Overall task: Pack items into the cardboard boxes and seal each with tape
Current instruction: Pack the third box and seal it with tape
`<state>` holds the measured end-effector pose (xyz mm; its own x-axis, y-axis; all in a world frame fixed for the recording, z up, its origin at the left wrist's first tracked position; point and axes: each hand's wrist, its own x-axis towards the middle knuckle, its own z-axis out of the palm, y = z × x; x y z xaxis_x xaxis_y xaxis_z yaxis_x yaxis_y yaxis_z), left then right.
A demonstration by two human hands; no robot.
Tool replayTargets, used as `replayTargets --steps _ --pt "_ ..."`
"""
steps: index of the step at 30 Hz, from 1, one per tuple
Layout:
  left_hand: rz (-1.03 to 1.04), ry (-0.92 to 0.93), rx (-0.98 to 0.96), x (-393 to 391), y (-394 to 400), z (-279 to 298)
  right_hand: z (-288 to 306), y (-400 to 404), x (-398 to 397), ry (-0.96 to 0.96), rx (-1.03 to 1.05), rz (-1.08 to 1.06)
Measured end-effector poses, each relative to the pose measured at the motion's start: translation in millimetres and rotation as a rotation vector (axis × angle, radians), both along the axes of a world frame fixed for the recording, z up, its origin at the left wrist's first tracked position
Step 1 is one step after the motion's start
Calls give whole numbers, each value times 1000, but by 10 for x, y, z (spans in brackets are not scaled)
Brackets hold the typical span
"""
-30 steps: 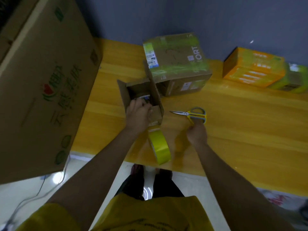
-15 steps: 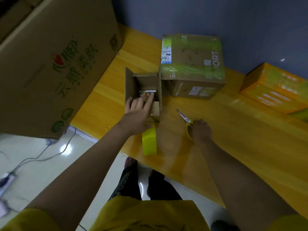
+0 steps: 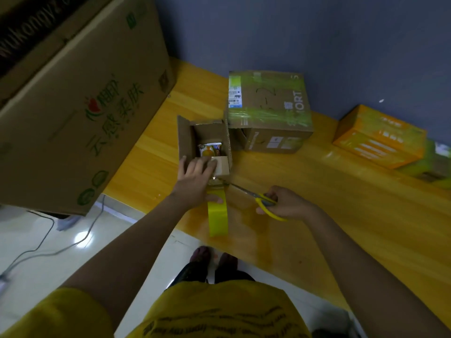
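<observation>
A small open cardboard box (image 3: 185,140) stands on the yellow wooden table (image 3: 317,191), with a packet (image 3: 210,149) showing inside it. My left hand (image 3: 196,176) lies with straight fingers pressing the box's near flap down. A roll of yellow tape (image 3: 218,217) stands on edge just in front of the box, under my left thumb. My right hand (image 3: 285,203) grips yellow-handled scissors (image 3: 262,200), whose blades point left toward the box's near corner above the roll.
A taped cardboard box (image 3: 268,111) sits right behind the small one. Orange boxes (image 3: 378,137) lie at the far right by the blue wall. A large printed carton (image 3: 73,106) fills the left. White floor and a cable (image 3: 48,247) lie below the table edge.
My right hand has picked the scissors up off the table and brought their blades to the box by the tape. My left hand has drawn back onto the near flap.
</observation>
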<state>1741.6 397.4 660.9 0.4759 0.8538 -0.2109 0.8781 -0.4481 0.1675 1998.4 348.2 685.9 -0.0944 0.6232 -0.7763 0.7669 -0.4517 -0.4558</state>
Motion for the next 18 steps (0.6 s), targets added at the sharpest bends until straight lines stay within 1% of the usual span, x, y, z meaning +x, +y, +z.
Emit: replayTargets --steps 4,9,15,18 --pt "-43 98 -32 -25 -10 -8 145 215 -78 -74 -63 170" --pt "-56 127 -55 -9 6 13 217 568 -169 -128 -131 322" --pt "-67 142 -51 -6 30 -7 148 863 -251 -142 -147 398" --pt "-68 137 -66 -11 32 -17 86 937 -269 -103 -122 388"
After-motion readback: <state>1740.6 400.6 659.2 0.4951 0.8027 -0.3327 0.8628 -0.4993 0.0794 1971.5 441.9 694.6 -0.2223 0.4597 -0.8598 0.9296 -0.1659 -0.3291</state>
